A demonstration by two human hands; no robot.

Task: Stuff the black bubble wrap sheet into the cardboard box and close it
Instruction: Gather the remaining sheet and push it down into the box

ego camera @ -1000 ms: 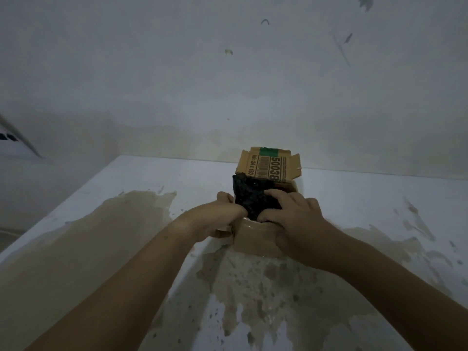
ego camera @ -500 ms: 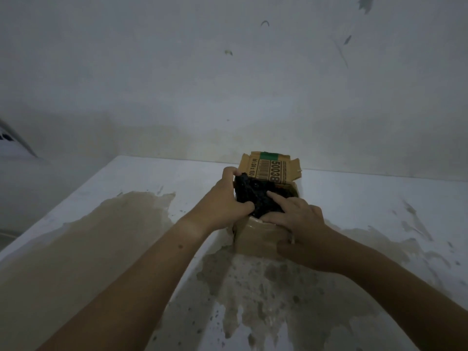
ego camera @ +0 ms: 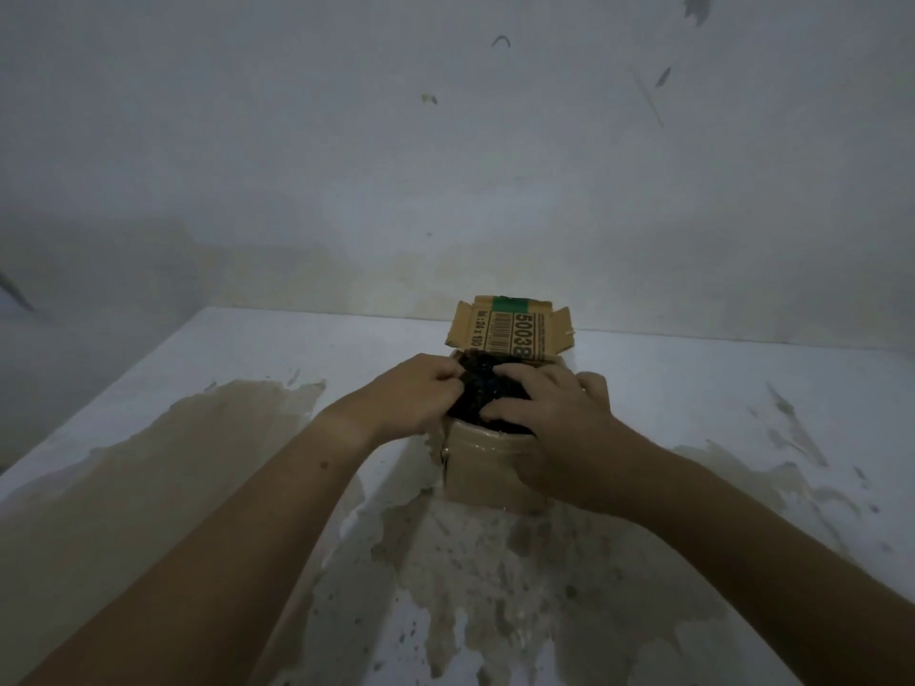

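One open box (ego camera: 482,467) sits centre frame on the table (ego camera: 693,388); one black wrap (ego camera: 478,388) now lies lower inside. Left grip (ego camera: 421,393) curls round the wrap; right grip (ego camera: 549,418), moved up, presses it, fingers spread.

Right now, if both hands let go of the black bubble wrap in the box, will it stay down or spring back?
Probably springs back: the bubble wrap is bunched up at the rim of the box under the left hand and right hand. It looks soft, so it should crush down. The lid stands open, so nothing else holds it.
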